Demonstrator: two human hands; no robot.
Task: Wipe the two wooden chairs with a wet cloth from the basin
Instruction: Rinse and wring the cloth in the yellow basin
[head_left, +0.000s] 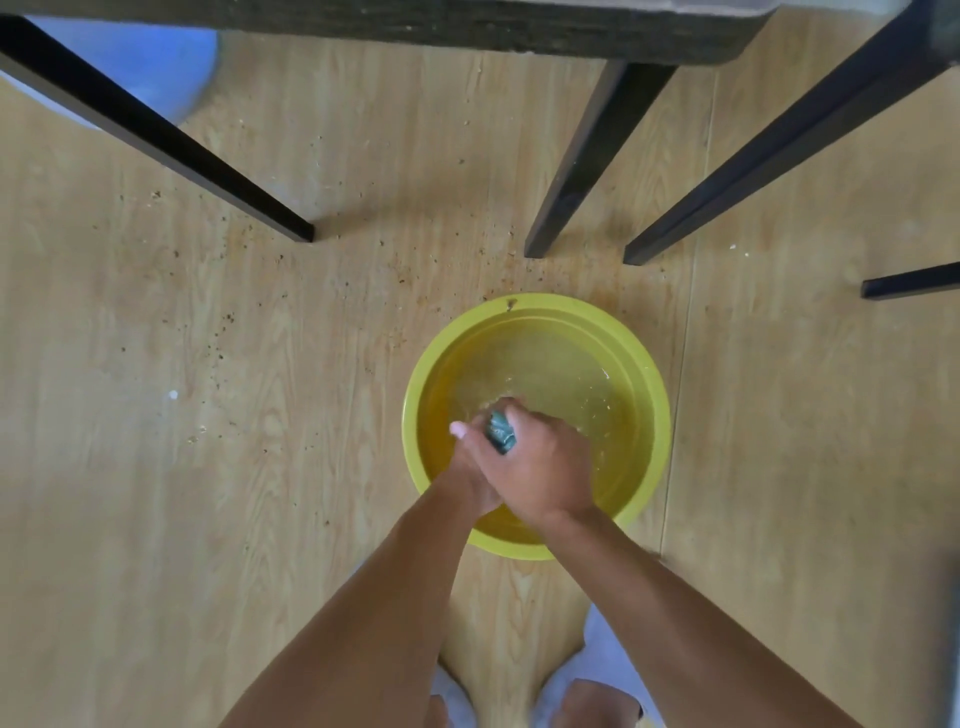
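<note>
Floor (208, 467): pale wood-grain boards, seams running away from the viewer, strewn with dark crumbs and specks, densest between the legs and the basin. Chair (467, 23) at the top edge — only the dark underside of its seat shows; of its black legs, one (171, 140) slants in from the upper left, one (587, 166) comes down just beyond the basin. Further black legs to the right: a long one (779, 150) and a short stub (909, 280) at the right edge; cannot tell which piece of furniture they belong to. A blurred blue object (156, 67) sits behind the left leg, unidentifiable. Basin (660, 415): round, yellow, on the floor right of centre, near the leg feet but apart from them; shallow clear water inside, surface rippled with small bubbles. Both forearms reach in over the near rim and cover part of it. Right hand (540, 467) closed tight around the cloth (500, 431); left hand (475, 467) lies partly beneath it, also clenched on the cloth, thumb tip out to the left. Cloth: small teal wad, bunched, over the water at the basin's near-left side; only a short strip shows between the hands, long axis running near-to-far, slightly tilted. Rest hidden in the fists.
</note>
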